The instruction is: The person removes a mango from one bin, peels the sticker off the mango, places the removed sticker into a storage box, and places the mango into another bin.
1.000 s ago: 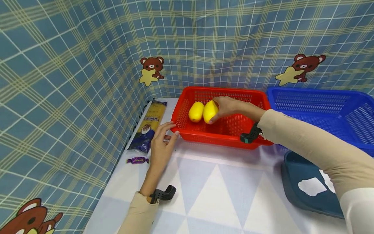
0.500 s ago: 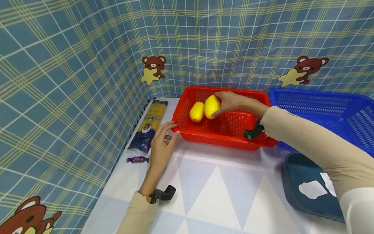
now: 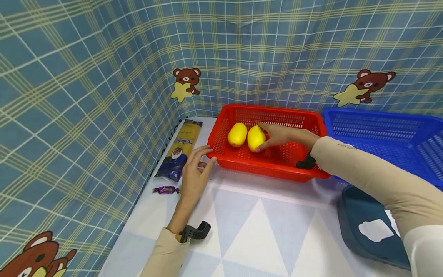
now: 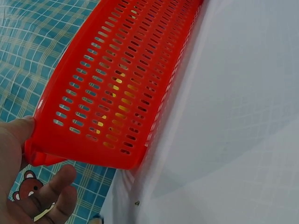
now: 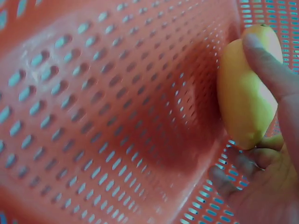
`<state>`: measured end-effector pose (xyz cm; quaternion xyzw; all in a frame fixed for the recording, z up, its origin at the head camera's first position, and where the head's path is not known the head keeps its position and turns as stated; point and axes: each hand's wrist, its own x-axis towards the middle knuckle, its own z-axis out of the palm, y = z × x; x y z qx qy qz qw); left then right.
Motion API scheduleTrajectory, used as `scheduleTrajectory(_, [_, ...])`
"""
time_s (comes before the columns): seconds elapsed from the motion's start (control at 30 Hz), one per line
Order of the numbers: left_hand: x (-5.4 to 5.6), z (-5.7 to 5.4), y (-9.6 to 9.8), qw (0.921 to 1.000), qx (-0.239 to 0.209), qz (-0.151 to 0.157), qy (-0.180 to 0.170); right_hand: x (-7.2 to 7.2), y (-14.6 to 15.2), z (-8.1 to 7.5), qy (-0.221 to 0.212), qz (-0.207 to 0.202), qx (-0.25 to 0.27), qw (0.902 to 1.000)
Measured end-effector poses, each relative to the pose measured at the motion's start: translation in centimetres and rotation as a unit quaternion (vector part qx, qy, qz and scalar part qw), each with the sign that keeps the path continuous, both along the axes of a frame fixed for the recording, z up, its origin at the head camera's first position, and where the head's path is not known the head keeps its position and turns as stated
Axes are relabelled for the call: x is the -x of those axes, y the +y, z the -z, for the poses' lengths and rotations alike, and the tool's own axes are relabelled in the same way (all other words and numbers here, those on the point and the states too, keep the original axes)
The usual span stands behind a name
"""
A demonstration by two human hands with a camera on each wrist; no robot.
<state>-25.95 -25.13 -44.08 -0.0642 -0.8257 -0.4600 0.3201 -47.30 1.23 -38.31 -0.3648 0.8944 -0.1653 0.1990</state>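
My right hand (image 3: pixel 275 135) holds a yellow mango (image 3: pixel 256 139) inside the red basket (image 3: pixel 266 172). In the right wrist view the thumb lies along one side of this mango (image 5: pixel 245 93), with the fingers at its lower end. A second yellow mango (image 3: pixel 237 135) lies just to its left on the basket floor, a narrow gap between them. My left hand (image 3: pixel 195 175) grips the basket's near left corner. In the left wrist view, the thumb touches the red rim (image 4: pixel 44 135) and other fingers bend below the corner.
Left of the basket lie a yellow and dark blue pasta packet (image 3: pixel 180 150) and a purple-wrapped candy (image 3: pixel 166 190). A blue basket (image 3: pixel 377 113) stands against the red one's right side. A dark teal bin (image 3: pixel 349 223) sits below it, partly hidden by my right arm.
My right hand raised the mango slightly, then lowered it to the basket floor a little farther right. The left hand has kept its place at the corner. The head view has shifted slightly.
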Motion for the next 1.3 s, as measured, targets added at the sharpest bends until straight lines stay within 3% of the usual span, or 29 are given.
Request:
scheduleTrajectory(0.23, [0.0,0.0,0.0,1.0000,-0.001,0.000,-0.006,-0.2,-0.4,0.7,0.078,0.009,-0.014,0.9968])
scheduleTrajectory(0.47, [-0.1,0.1,0.5,0.9999,-0.003,0.006,-0.009,-0.3,0.4,0.7,0.056,0.013,-0.049,0.9971])
scheduleTrajectory(0.67, [0.2,0.0,0.5,0.9999,-0.001,0.004,-0.009,0.1,1.8,-1.5,0.039,0.021,-0.049,0.9978])
scheduleTrajectory(0.8, [0.0,-0.1,0.0,1.0000,0.002,-0.004,-0.005,-0.3,2.2,-3.2,0.049,-0.007,-0.038,0.9980])
scheduleTrajectory(1.07, [-0.1,-0.2,0.2,0.9999,0.005,-0.009,0.000,-4.1,5.5,-6.1,0.067,-0.037,-0.012,0.9969])
scheduleTrajectory(1.3, [-0.2,-0.1,0.6,0.9999,0.008,-0.011,0.010,-7.8,9.3,-7.4,0.086,-0.025,0.025,0.9957])
